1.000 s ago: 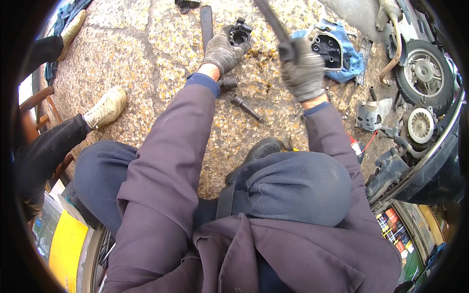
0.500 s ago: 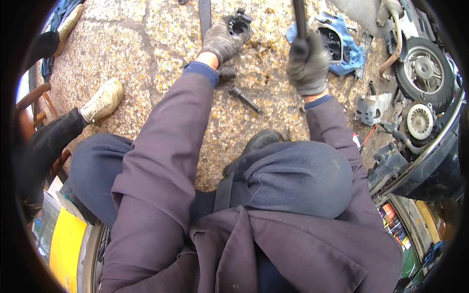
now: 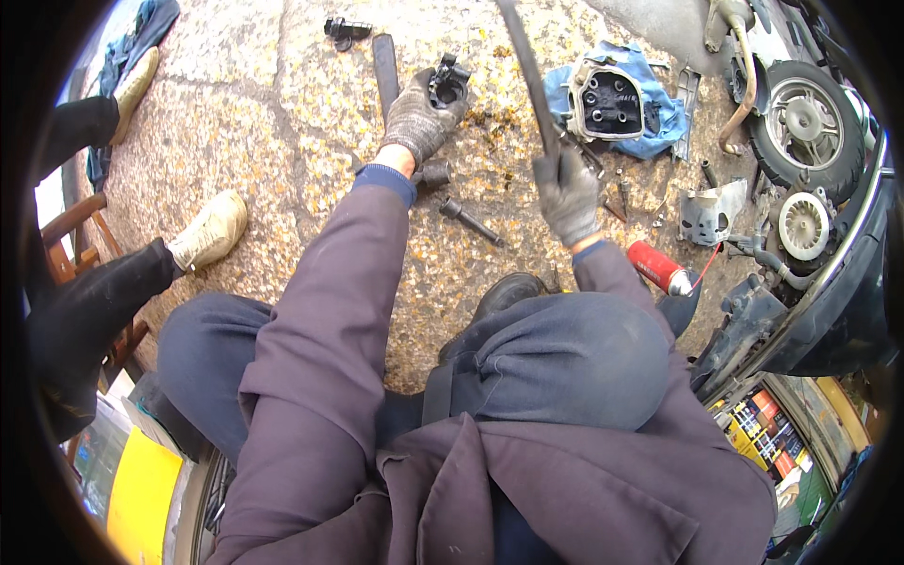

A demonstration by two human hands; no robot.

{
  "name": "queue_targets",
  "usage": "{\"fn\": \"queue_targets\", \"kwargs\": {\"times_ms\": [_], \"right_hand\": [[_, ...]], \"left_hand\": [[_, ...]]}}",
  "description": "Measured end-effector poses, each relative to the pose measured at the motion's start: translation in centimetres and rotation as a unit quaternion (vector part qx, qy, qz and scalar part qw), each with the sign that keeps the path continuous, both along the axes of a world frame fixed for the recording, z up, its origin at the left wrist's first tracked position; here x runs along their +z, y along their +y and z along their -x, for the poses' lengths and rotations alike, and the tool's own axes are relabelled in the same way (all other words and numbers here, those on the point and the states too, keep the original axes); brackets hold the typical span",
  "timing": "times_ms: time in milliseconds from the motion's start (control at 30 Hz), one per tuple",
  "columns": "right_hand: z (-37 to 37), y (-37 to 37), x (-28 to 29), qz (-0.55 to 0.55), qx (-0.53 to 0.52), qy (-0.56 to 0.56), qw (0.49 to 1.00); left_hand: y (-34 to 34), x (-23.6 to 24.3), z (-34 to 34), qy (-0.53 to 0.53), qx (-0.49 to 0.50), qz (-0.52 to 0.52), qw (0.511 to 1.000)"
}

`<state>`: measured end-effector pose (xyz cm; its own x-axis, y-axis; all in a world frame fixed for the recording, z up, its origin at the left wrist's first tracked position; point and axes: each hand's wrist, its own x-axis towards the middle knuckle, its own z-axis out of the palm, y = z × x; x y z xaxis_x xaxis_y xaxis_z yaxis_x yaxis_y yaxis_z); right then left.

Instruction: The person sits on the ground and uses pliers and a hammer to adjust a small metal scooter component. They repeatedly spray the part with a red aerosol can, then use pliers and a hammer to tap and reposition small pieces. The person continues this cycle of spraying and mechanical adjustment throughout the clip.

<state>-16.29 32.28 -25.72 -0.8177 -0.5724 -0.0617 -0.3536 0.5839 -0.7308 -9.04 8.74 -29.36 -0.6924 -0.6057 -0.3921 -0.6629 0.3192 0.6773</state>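
My left hand (image 3: 419,118), in a grey work glove, is closed round a dark metal part with a round opening (image 3: 448,87). Under that hand and wrist, a dark flat bar (image 3: 385,71) sticks out on the far side and a dark cylindrical piece (image 3: 433,175) on the near side; whether they join is hidden. A socket-ended rod (image 3: 471,220) lies on the ground nearer to me. My right hand (image 3: 569,196), gloved too, grips a long dark bar (image 3: 530,75) that slants up and away to the far left.
A dark cover-like casting (image 3: 607,102) rests on a blue cloth (image 3: 667,118). Rightward are a red spray can (image 3: 657,267), a wheel (image 3: 805,127) and a pale fan disc (image 3: 804,229). A small black part (image 3: 347,33) lies far left. Another person's shoe (image 3: 209,231) stands left.
My right hand has come down and nearer, and the bar now tilts left. The left hand with its metal part has shifted slightly nearer and left. The casting and red can show more fully.
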Motion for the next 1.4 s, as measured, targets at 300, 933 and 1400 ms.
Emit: {"fn": "queue_targets", "kwargs": {"times_ms": [300, 933, 1400], "right_hand": [[-4.7, 5.5, -3.8, -0.259, -0.011, -0.16, 0.952], [-5.5, 4.8, -2.1, -0.3, 0.053, -0.162, 0.939], [-5.5, 6.1, -2.4, -0.302, 0.05, -0.137, 0.942]], "left_hand": [[0.7, 0.5, 0.2, 0.031, 0.022, -0.039, 0.999], [2.8, 0.9, -0.6, 0.011, 0.057, -0.02, 0.998], [-0.3, -0.1, -3.9, 0.26, 0.128, -0.635, 0.716]]}}
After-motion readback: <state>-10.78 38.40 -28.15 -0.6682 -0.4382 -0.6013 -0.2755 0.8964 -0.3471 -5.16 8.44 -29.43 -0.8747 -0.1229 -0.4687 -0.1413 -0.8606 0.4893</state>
